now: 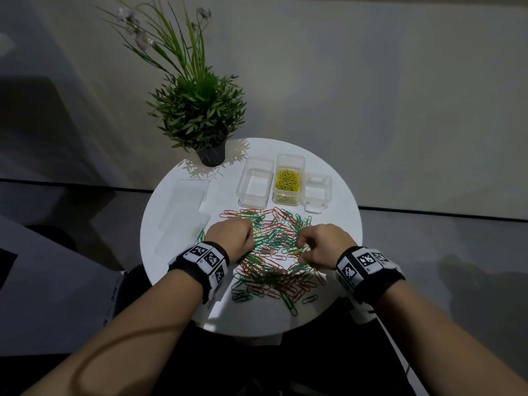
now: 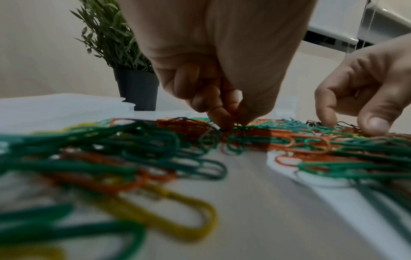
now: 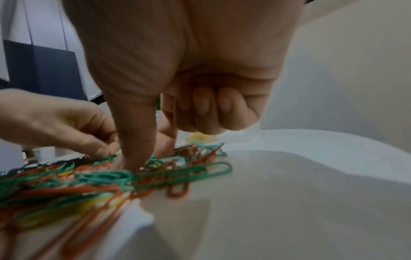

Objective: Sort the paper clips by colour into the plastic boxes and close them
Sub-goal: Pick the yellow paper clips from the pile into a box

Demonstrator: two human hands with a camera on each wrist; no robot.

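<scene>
1. Green, red and a few yellow paper clips lie heaped mid-table, within easy reach of both hands.
2. Left hand pinches into the heap; what it holds is unclear.
3. Right hand presses thumb and forefinger down, likely pinching a clip.
4. Yellow-filled box stands open between two clear boxes, ready for drops.

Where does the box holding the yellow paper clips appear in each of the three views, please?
Head: the box of yellow clips stands mid-table, middle of the three boxes.
Left wrist: not visible, hidden behind the left hand.
Right wrist: only a yellow heap beyond the right hand.
Shared landmark: the red and green clip pile.
</scene>
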